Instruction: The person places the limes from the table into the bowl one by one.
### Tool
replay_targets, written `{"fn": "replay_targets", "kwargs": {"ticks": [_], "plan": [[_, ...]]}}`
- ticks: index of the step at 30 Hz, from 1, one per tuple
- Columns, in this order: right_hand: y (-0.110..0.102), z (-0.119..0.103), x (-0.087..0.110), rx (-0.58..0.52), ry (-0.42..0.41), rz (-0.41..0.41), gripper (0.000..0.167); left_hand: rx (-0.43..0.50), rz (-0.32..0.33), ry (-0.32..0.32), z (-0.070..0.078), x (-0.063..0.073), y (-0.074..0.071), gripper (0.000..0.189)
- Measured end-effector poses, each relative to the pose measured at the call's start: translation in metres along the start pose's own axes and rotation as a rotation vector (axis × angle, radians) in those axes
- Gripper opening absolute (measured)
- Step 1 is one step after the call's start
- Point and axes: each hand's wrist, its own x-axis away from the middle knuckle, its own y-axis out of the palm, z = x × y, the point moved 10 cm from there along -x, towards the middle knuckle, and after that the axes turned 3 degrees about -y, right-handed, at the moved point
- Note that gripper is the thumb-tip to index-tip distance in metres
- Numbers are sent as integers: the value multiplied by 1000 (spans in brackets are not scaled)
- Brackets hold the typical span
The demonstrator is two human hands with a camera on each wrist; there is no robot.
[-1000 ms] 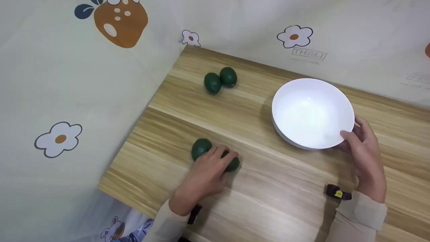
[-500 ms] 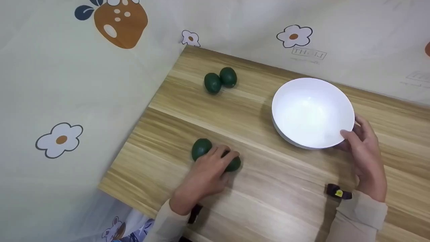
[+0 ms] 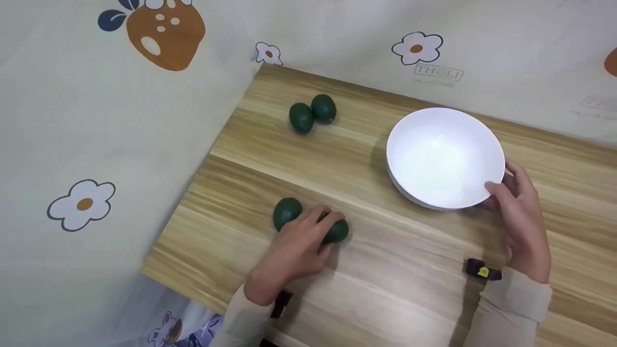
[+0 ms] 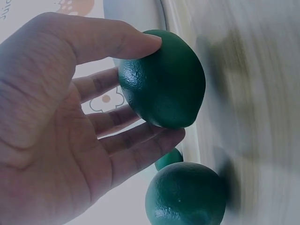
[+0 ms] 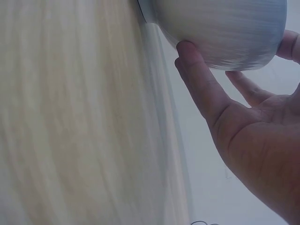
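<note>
My left hand (image 3: 301,243) grips a dark green lime (image 4: 166,79), with the thumb on one side and curled fingers on the other. In the left wrist view this lime sits just off or at the tabletop; which one I cannot tell. Beside it lies a second lime (image 3: 288,213), partly behind the hand in the head view. On the right, a white bowl (image 3: 443,156) has nothing in it. My right hand (image 3: 523,221) holds the bowl's near right side, thumb on the rim. In the right wrist view its fingers (image 5: 201,77) touch the bowl's outer wall.
Two more limes, one on the left (image 3: 301,118) and one on the right (image 3: 324,109), lie together near the back of the wooden table (image 3: 241,188). The table's left edge runs beside a pale patterned sheet (image 3: 87,135). Dark straps (image 3: 482,270) cross the wrists.
The lime in my left hand has shifted slightly right, away from the lime beside it. The head view has moved a little. My right hand stays on the bowl.
</note>
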Motion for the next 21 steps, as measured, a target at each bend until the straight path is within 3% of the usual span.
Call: {"fn": "replay_targets", "kwargs": {"ticks": [21], "plan": [[3, -2, 0, -42, -28, -11, 57, 101, -47, 11, 2, -6, -7, 51]]}}
